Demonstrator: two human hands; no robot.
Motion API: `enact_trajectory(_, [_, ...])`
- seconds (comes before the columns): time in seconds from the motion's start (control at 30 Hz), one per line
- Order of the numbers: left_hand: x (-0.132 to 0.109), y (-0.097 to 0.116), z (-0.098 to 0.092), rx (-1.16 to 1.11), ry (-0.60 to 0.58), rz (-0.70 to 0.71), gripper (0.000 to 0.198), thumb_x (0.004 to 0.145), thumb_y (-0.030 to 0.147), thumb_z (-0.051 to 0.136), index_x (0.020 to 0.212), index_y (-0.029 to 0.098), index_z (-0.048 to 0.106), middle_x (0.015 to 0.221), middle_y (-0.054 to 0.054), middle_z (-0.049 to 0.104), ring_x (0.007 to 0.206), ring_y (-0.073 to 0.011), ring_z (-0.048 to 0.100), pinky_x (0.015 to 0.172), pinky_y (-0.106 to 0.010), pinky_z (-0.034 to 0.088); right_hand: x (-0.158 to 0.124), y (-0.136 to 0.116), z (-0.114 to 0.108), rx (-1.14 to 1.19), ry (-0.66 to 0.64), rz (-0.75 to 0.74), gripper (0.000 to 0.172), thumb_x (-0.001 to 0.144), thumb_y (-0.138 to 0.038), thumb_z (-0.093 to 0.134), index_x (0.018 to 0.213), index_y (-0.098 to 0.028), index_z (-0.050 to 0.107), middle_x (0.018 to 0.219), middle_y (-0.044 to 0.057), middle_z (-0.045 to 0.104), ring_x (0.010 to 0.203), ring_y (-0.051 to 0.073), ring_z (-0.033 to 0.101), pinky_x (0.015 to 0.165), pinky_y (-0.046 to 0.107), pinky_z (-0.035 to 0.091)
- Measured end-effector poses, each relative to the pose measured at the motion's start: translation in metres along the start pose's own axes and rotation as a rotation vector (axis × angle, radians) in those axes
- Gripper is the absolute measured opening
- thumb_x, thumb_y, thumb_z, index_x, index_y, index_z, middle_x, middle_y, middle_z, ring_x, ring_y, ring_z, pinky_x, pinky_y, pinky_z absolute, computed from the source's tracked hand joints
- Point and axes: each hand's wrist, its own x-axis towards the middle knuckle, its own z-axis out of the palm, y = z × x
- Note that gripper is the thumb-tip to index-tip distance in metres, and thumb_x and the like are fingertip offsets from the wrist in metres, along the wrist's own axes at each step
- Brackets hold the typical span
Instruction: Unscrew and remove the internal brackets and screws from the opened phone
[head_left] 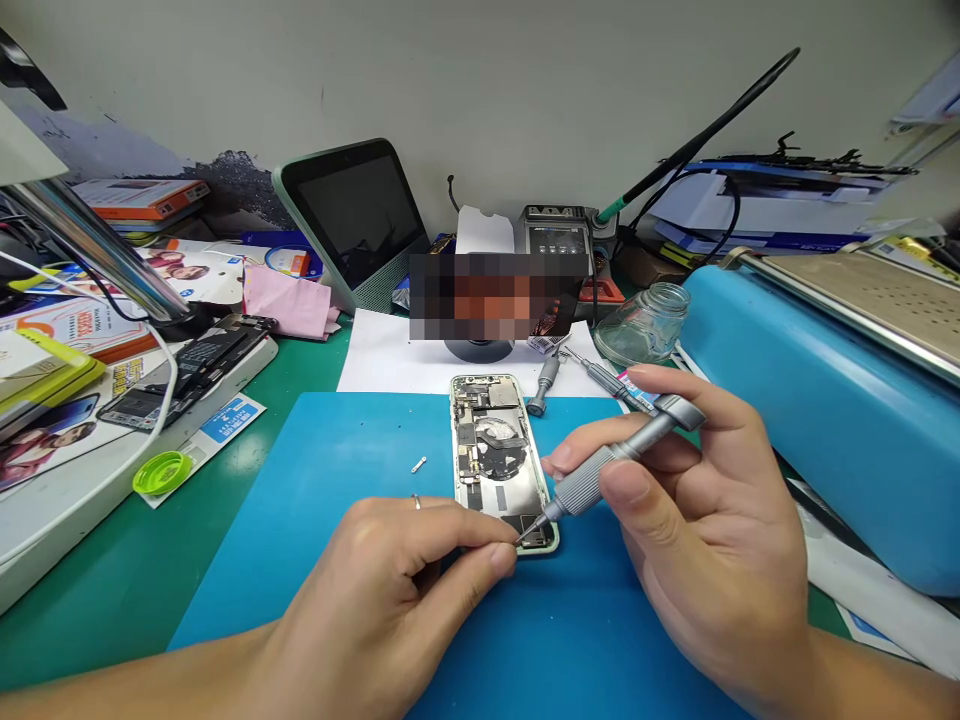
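An opened phone (pixel 499 440) lies on the blue mat (pixel 300 500) with its inner parts bare. My right hand (pixel 697 500) grips a grey precision screwdriver (pixel 589 480), tilted so its thin tip points down and left at the phone's bottom end. My left hand (pixel 405 580) is at the phone's lower left corner, thumb and forefinger pinched right beside the screwdriver tip. Whatever sits in that pinch is hidden or too small to tell. A small metal bracket (pixel 418 465) lies on the mat left of the phone.
Two more screwdrivers, one grey (pixel 544 385), lie beyond the phone. A glass jar (pixel 645 322) stands behind them, near a blue machine (pixel 810 420) on the right. At left are another opened phone (pixel 195 365), a green cap (pixel 162 473) and a lamp post (pixel 105 250). A screen (pixel 360 215) stands behind.
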Motion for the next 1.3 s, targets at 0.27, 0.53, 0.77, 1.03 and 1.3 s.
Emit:
enact_trajectory(0.27, [-0.002, -0.001, 0.001, 0.027, -0.006, -0.018, 0.023, 0.106, 0.025, 0.063, 0.111, 0.037, 0.082, 0.086, 0.011, 0.079, 0.080, -0.0092, 0.076, 0.070, -0.016, 0.052, 0.000, 0.001, -0.002, -0.008, 0.002, 0.008, 0.033, 0.101, -0.037, 0.076, 0.130, -0.041, 0.062, 0.091, -0.004, 0.082, 0.082, 0.013, 0.075, 0.073, 0.022, 0.063])
enact_trajectory(0.53, [-0.003, 0.000, 0.001, 0.064, -0.004, -0.036, 0.023, 0.104, 0.025, 0.062, 0.107, 0.036, 0.083, 0.084, 0.010, 0.079, 0.072, -0.0088, 0.072, 0.063, -0.018, 0.048, 0.000, 0.000, -0.001, -0.014, 0.008, 0.011, 0.033, 0.100, -0.039, 0.076, 0.129, -0.041, 0.063, 0.090, -0.003, 0.082, 0.081, 0.015, 0.075, 0.071, 0.025, 0.064])
enact_trajectory(0.77, [0.003, 0.006, 0.001, 0.126, 0.038, -0.037, 0.024, 0.103, 0.042, 0.065, 0.100, 0.027, 0.083, 0.077, -0.001, 0.078, 0.071, -0.0186, 0.073, 0.061, -0.023, 0.053, 0.001, 0.000, -0.001, -0.028, 0.000, 0.016, 0.031, 0.100, -0.039, 0.076, 0.128, -0.041, 0.062, 0.088, -0.003, 0.082, 0.078, 0.015, 0.074, 0.068, 0.026, 0.062])
enact_trajectory(1.03, [0.003, 0.008, 0.001, 0.159, 0.079, -0.035, 0.029, 0.099, 0.049, 0.067, 0.097, 0.025, 0.082, 0.072, -0.002, 0.075, 0.070, -0.0193, 0.071, 0.058, -0.022, 0.053, 0.001, 0.000, -0.001, -0.031, -0.008, 0.021, 0.033, 0.100, -0.039, 0.077, 0.130, -0.041, 0.062, 0.089, -0.003, 0.082, 0.079, 0.015, 0.074, 0.068, 0.026, 0.062])
enact_trajectory(1.3, [-0.001, 0.006, 0.001, 0.065, 0.004, -0.045, 0.022, 0.101, 0.025, 0.061, 0.089, 0.026, 0.078, 0.071, 0.007, 0.073, 0.060, -0.0086, 0.062, 0.055, -0.020, 0.040, -0.001, 0.000, -0.001, -0.026, -0.026, 0.016, 0.033, 0.101, -0.038, 0.076, 0.130, -0.041, 0.062, 0.090, -0.003, 0.082, 0.078, 0.015, 0.074, 0.068, 0.025, 0.062])
